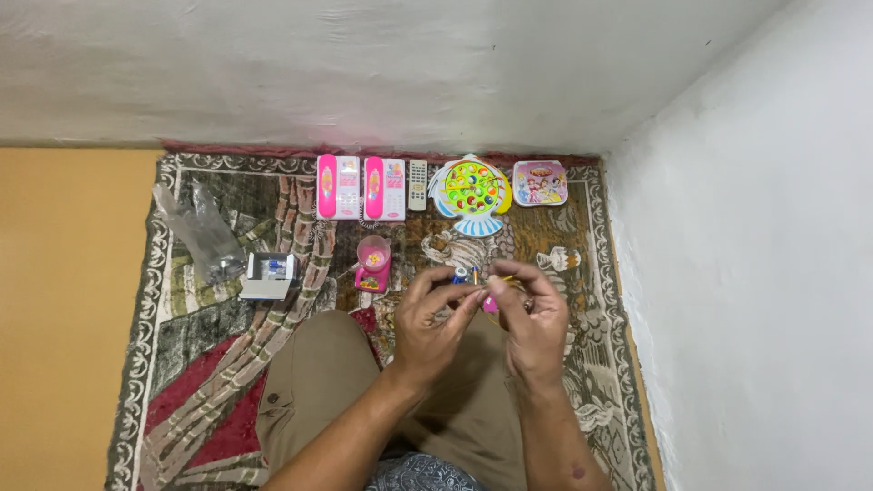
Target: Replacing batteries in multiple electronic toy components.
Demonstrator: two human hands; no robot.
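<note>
Centrally, the left hand (435,314) and right hand (532,314) pinch a small blue battery (461,274) and a pink toy part (490,304) between clenched fingers. Fitting them seems underway; careful alignment comes next. Toy phones (338,186) line the rug (200,364) above.

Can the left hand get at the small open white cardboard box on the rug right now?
Probably not freely: the left hand is pinching a small blue-tipped item together with the right hand. The small open white cardboard box lies unobstructed on the patterned rug.
</note>
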